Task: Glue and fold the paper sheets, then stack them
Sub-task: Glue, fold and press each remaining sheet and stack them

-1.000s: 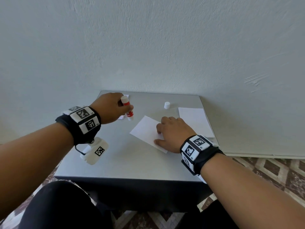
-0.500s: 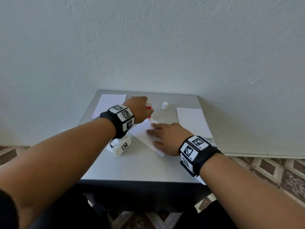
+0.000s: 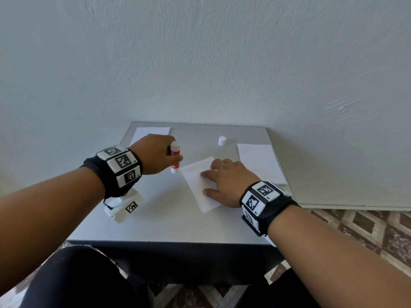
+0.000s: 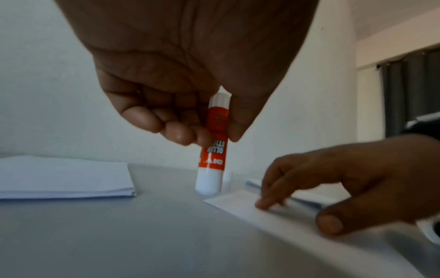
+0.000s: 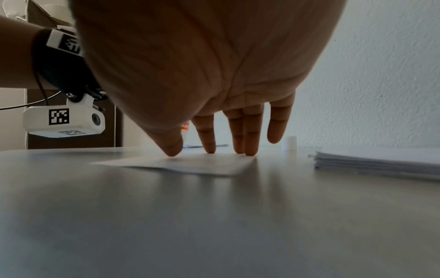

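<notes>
A red and white glue stick stands nearly upright, pinched between the thumb and fingers of my left hand. Its lower end is at the far left corner of a white sheet lying askew mid-table. I cannot tell whether it touches the paper. My right hand presses the sheet flat with straight fingertips. The stick's white cap stands alone near the back of the table.
A pile of paper lies at the right edge of the grey table, and another pile sits at the back left corner. A wall rises right behind the table. Patterned floor shows to the right.
My left hand carried the glue stick from the left side to the sheet, then along its far short edge to the left corner. My right hand's fingers straightened onto the sheet.
</notes>
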